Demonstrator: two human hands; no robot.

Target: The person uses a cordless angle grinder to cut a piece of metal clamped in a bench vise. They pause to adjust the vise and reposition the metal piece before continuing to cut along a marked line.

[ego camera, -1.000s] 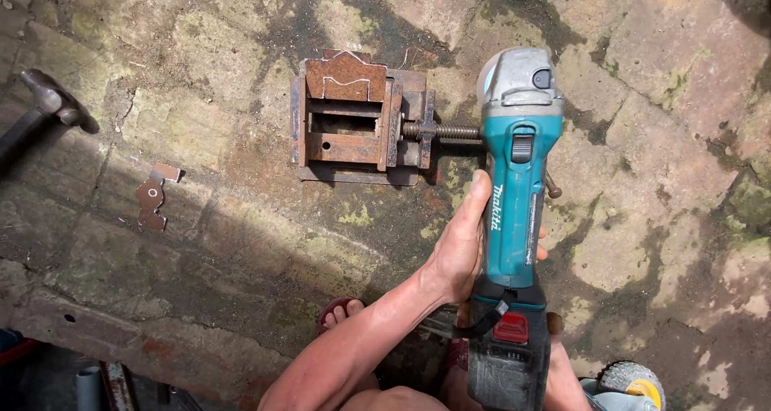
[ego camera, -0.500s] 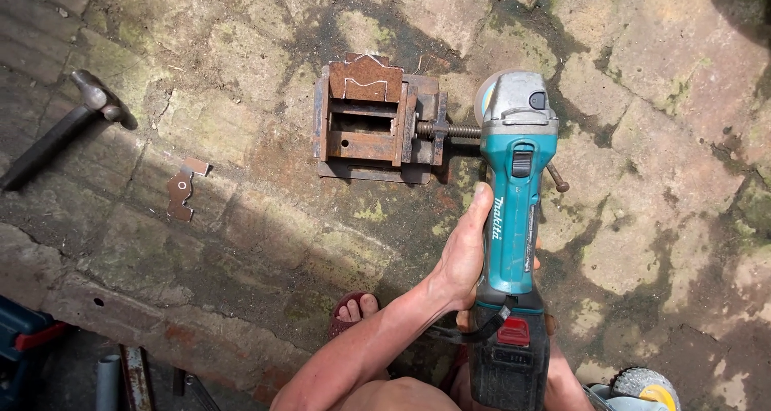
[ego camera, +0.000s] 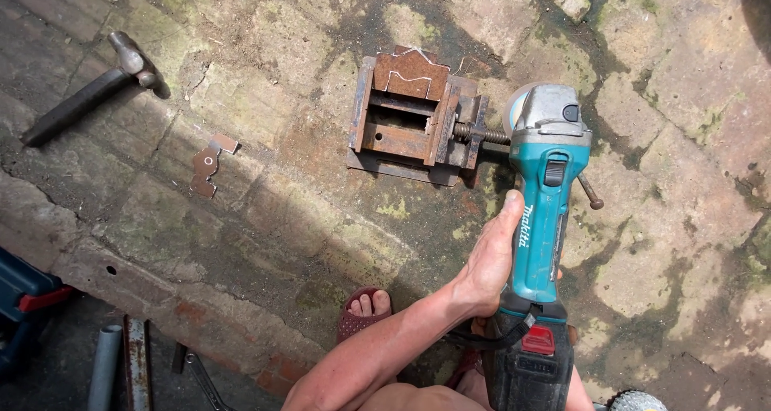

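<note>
A teal cordless angle grinder (ego camera: 540, 242) is held above the stone paving (ego camera: 265, 73), its head just right of a rusty vise (ego camera: 414, 118). The left hand (ego camera: 488, 260) wraps closed around its body; the right hand is hidden. A hammer (ego camera: 88, 89) lies far left, a small cut metal piece (ego camera: 206, 167) between it and the vise.

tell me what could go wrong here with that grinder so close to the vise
The left hand grips the teal angle grinder by its body; no second hand shows clearly, so a kick might twist it free. The foot wears only an open sandal, toes bare to sparks. The rusty vise sits loose on uneven paving and could shift under pressure.
</note>
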